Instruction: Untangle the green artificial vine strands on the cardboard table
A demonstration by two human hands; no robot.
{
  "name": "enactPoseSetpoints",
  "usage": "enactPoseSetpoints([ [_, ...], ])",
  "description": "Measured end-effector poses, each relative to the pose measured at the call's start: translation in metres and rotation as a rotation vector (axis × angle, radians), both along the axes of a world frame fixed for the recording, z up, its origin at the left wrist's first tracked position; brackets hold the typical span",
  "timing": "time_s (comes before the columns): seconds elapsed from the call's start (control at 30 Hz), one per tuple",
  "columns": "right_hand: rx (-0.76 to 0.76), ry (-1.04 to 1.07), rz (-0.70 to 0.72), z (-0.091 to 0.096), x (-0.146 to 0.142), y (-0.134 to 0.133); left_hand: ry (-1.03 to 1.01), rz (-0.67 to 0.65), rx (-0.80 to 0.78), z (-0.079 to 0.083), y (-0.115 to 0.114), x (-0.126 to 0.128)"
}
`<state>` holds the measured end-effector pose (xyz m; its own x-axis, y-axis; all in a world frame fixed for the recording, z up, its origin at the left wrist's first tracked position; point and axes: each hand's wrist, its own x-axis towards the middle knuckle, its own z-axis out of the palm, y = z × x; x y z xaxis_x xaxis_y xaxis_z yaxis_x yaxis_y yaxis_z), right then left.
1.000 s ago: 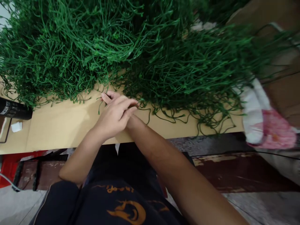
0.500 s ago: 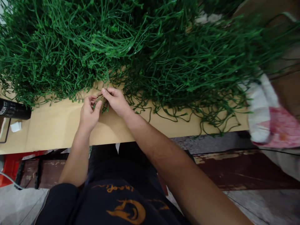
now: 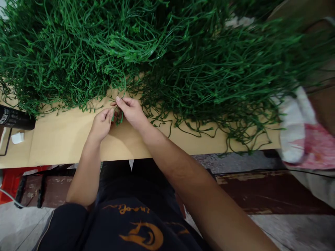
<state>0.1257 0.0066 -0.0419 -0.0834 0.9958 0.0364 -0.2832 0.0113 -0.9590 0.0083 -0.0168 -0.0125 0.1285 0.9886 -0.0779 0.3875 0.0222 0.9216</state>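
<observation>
My left hand (image 3: 101, 122) is closed, thumb against fingers, on a thin green plastic plant stem (image 3: 119, 118). Just right of it and slightly farther from me, my right hand (image 3: 130, 108) pinches the same stem or one beside it; the fingers partly hide which. The stem's small leafy tips hang between the two hands, a little above the tan board. Close behind the hands lies a big heap of green artificial plant stems (image 3: 78, 59), and a second heap (image 3: 235, 76) spreads to the right with loose curled ends.
Tan cardboard (image 3: 65, 139) covers the tabletop, its front edge near my body. A black bottle (image 3: 15, 118) lies at the left beside a small white piece (image 3: 17, 138). On the right hangs a white and pink cloth (image 3: 312, 143). A dark red bench (image 3: 272, 191) stands below.
My left fingers have closed together from a looser, more spread pose, and the hand has turned slightly. My right hand keeps its pinch. The whole view has shifted a little.
</observation>
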Motion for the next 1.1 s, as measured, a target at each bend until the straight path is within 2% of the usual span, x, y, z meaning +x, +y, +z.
enactPoseSetpoints([
  [0.1, 0.034, 0.000, -0.028, 0.001, 0.000, 0.001, -0.045, -0.007, -0.008, 0.002, 0.000, 0.000],
  [0.2, 0.018, 0.030, -0.014, 0.006, 0.000, 0.000, -0.028, -0.067, -0.001, 0.005, 0.000, 0.004],
  [0.4, -0.089, 0.128, 0.046, 0.014, 0.003, -0.004, 0.023, -0.045, 0.020, 0.002, 0.005, 0.007],
  [0.53, -0.179, 0.126, 0.121, 0.015, 0.009, -0.003, 0.054, -0.130, 0.118, 0.003, 0.002, 0.000],
  [0.63, -0.229, 0.123, 0.135, 0.016, 0.012, -0.002, 0.113, -0.127, 0.154, 0.001, -0.001, -0.004],
  [0.8, -0.241, 0.034, 0.075, 0.018, 0.006, -0.003, 0.291, -0.113, 0.206, -0.004, -0.008, -0.010],
  [0.9, -0.251, 0.012, 0.028, 0.017, 0.006, 0.001, 0.343, -0.141, 0.212, 0.000, -0.023, -0.010],
  [1.0, -0.296, 0.063, -0.122, 0.015, 0.009, 0.009, 0.271, -0.357, 0.062, 0.005, -0.045, -0.009],
  [1.03, -0.298, 0.073, -0.167, 0.014, 0.011, 0.011, 0.215, -0.389, 0.009, 0.006, -0.051, -0.010],
  [1.1, -0.260, 0.059, -0.197, 0.012, 0.013, 0.013, 0.089, -0.303, -0.014, 0.007, -0.057, -0.013],
])
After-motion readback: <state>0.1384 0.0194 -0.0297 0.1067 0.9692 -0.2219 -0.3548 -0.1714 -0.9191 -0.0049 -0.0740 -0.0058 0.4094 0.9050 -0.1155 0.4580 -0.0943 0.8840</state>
